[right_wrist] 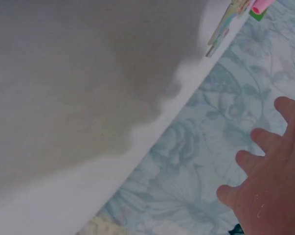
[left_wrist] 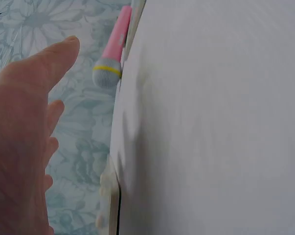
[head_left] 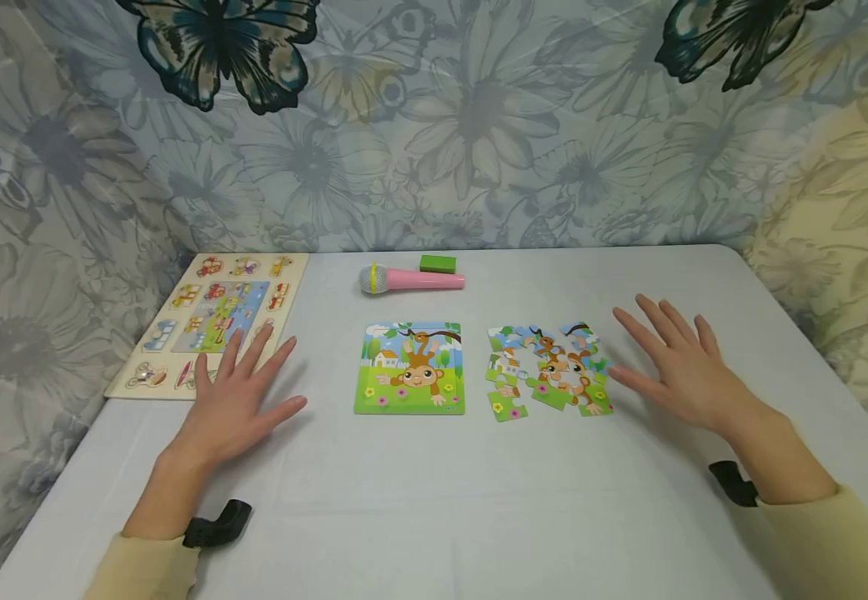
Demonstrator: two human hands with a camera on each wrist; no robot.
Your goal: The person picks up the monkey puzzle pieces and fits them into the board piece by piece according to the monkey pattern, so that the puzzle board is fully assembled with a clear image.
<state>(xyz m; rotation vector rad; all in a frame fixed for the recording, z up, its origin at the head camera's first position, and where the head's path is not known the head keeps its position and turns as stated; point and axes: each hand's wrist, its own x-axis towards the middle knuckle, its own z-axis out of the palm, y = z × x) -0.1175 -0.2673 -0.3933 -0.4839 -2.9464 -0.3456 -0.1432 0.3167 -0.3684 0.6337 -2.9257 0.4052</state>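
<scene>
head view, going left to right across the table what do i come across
Picture board → square monkey picture → loose monkey puzzle pieces → right hand

My left hand (head_left: 227,408) partly covers the picture board (head_left: 212,321). The upper edge crops both butterflies (head_left: 227,50); the lower edge cuts off my sleeves (head_left: 144,571).

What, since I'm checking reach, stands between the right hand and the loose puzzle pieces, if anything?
Nothing visible: the right hand is beside the loose puzzle pieces, with no object between. The pink microphone and green block lie farther back.
</scene>
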